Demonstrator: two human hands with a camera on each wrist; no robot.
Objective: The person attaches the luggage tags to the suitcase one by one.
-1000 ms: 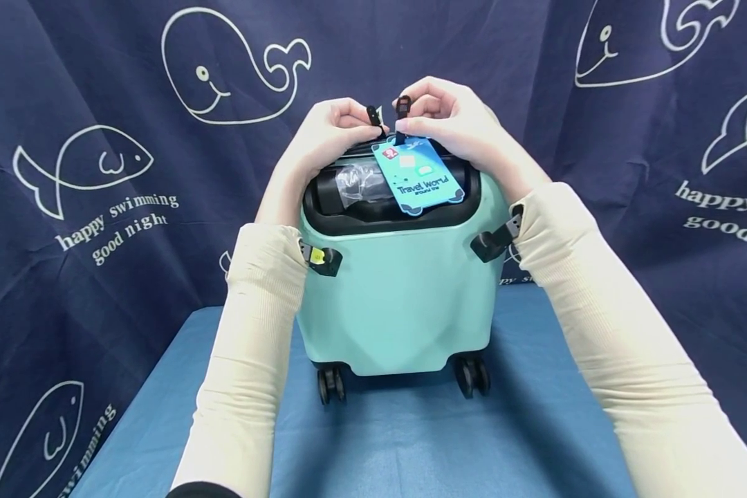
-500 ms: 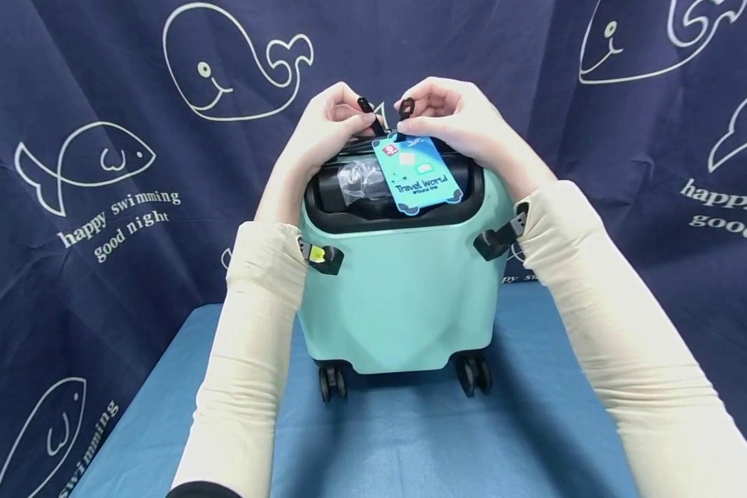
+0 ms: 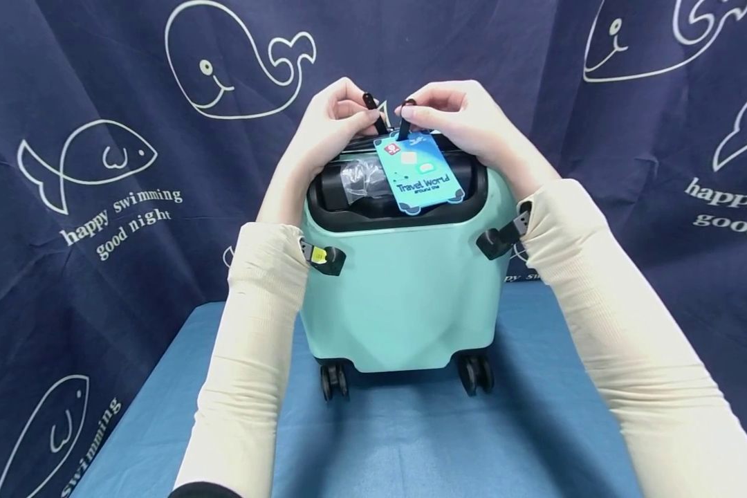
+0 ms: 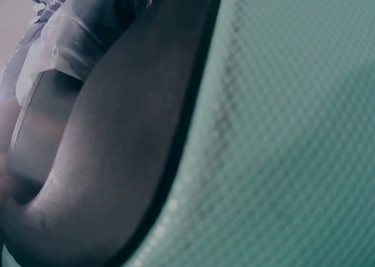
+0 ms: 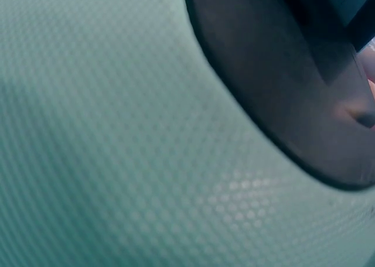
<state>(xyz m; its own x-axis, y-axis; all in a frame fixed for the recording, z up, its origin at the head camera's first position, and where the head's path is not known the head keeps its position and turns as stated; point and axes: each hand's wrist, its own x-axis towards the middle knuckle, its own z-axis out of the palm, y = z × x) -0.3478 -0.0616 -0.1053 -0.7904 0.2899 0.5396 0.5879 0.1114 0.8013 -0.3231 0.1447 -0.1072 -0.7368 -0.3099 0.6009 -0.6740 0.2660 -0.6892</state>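
Note:
A mint-green suitcase (image 3: 404, 297) stands upright in the head view. Over its black recessed top hangs a blue luggage tag (image 3: 423, 181) printed "Travel World". My left hand (image 3: 330, 124) pinches a narrow black strap end (image 3: 375, 114) between thumb and fingers. With thumb and curled fingers, my right hand (image 3: 463, 116) holds the other black strap end (image 3: 406, 119), just above the tag. A small gap separates the two ends. Both wrist views show mostly the suitcase's textured shell (image 4: 293, 132) and black trim (image 5: 263, 74); the fingertips are largely out of sight there.
Clear plastic wrap (image 3: 362, 181) covers part of the suitcase's handle. Black wheels (image 3: 475, 373) rest on a blue cloth-covered table (image 3: 398, 443). Behind hangs a dark blue curtain (image 3: 99, 290) with white fish drawings. Small black wrist cameras (image 3: 498, 242) sit by the cuffs.
The strap ends have shifted slightly between the fingers. The right one has turned, so its buckle-like opening no longer faces the camera. The left hand has risen a little; the suitcase stays put.

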